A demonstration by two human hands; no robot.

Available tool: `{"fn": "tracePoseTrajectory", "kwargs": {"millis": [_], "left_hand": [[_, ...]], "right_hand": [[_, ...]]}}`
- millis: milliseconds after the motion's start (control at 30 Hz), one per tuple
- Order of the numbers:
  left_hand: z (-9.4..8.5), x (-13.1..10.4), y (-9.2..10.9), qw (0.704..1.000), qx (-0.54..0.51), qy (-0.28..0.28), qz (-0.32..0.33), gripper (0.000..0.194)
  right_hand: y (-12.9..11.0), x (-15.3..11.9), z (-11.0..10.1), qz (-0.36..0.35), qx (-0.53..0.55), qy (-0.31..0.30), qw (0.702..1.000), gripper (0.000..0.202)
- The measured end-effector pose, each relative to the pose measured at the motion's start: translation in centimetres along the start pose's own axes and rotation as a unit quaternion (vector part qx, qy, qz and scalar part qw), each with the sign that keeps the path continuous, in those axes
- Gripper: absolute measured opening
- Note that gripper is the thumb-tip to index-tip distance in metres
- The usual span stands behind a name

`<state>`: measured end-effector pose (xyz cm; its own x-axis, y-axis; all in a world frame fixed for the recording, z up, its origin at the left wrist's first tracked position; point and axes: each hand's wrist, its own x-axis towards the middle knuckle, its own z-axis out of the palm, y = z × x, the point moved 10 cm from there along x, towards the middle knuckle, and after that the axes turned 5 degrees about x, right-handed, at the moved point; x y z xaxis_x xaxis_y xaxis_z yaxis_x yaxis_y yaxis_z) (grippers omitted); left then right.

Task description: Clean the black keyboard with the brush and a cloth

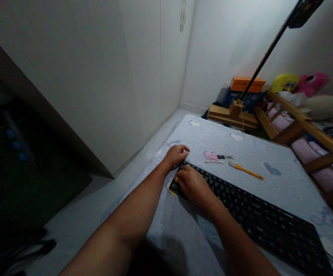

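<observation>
A black keyboard (258, 207) lies slantwise on a pale cloth with heart shapes. My left hand (177, 155) is at its far left corner, fingers curled together; what they hold, if anything, is too small to make out. Over the keyboard's left end is my right hand (193, 186), its fingers bent and pressed together near the keys, their tips partly hidden. Beyond the keyboard lie a brush with an orange handle (249, 172), a small tool with a black grip (221, 156) and some thin cotton swabs (214, 161).
Pale cabinet doors (143, 69) rise at the left. Behind the cloth-covered surface (180, 130) stand a wooden base (232, 115) with a dark pole, an orange box (246, 84) and a blue box. A wooden rail (318, 134) with plush toys behind it runs along the right.
</observation>
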<state>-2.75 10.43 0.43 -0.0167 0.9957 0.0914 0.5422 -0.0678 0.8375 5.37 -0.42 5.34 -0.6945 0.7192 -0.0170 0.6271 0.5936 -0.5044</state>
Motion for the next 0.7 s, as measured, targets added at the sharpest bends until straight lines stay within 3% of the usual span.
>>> {"fn": "tracePoseTrajectory", "kwargs": {"millis": [467,567,700], "left_hand": [[-0.1,-0.3,0.6,1.0,0.024,-0.003,0.012,0.026],[-0.1,-0.3,0.6,0.999,0.028,0.0,0.017,0.027],[0.0,-0.1,0.5,0.999,0.035,0.006,0.022,0.028]], "right_hand": [[-2.1,-2.4,0.9,-0.047,0.058,-0.061,0.995,0.021],[-1.3,-2.0,-0.3,-0.038,0.069,-0.008,0.997,0.02],[1.1,-0.6,-2.1,0.033,0.005,0.09,0.995,0.021]]}}
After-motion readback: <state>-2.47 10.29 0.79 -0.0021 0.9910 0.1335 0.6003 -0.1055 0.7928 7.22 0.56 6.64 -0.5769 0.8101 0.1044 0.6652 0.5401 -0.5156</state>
